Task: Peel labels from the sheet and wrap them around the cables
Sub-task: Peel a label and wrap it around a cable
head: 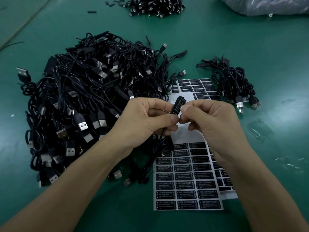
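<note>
My left hand (pixel 143 118) and my right hand (pixel 210 121) meet above the label sheet (pixel 187 186). Between their fingertips they pinch a small black controller module with a black "LED CONTROLLER" label (pixel 177 105) on it. The module's thin black cable (pixel 155 151) hangs down from my left hand onto the sheet. The sheet carries rows of black labels, and its upper part is bare white backing. My hands hide how far the label goes round the module.
A big heap of black USB cables (pixel 83 101) lies to the left on the green table. A smaller bunch of cables (pixel 234 84) sits at the right. More label sheets (pixel 199 87) lie behind my hands. Another cable pile (pixel 155 5) and a plastic bag (pixel 267 5) are at the far edge.
</note>
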`<state>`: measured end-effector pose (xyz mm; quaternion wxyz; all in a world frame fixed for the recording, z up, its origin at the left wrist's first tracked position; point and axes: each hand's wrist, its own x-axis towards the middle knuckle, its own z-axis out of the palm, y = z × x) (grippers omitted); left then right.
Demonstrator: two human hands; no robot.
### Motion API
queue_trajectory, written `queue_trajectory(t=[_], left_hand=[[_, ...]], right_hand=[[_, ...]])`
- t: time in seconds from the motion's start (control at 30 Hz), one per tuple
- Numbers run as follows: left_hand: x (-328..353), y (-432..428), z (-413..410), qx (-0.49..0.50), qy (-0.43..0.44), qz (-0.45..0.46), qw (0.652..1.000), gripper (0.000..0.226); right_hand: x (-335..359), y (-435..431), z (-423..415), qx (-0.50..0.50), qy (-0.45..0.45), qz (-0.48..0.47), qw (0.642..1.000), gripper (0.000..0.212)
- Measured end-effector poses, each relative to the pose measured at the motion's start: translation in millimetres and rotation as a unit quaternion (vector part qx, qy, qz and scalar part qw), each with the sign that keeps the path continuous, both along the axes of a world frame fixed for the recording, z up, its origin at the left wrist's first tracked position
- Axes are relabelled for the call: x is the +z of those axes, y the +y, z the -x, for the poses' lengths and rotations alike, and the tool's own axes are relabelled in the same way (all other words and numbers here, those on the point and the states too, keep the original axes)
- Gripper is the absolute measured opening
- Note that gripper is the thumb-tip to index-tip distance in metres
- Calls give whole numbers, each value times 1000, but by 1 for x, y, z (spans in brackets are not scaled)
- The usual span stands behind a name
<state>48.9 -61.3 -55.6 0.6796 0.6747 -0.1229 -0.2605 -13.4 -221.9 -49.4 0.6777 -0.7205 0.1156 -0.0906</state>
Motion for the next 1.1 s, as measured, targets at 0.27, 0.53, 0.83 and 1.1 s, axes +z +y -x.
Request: queue_trajectory(t=[0.27, 0.53, 0.83, 1.1], left_hand=[[0, 0, 0, 1, -2, -8, 1000, 25], [1, 0, 1, 3, -8, -15, 1000, 20], [2, -1, 2, 4, -14, -25, 1000, 21], [2, -1, 3, 4, -22, -34, 999, 20]], right_hand=[[-1, -1, 0, -9, -10, 10, 1000, 18], [0, -1, 1, 0, -5, 11, 1000, 21], [-1, 1, 1, -13, -6, 34, 999, 18], [-1, 1, 0, -16, -18, 69, 997, 19]])
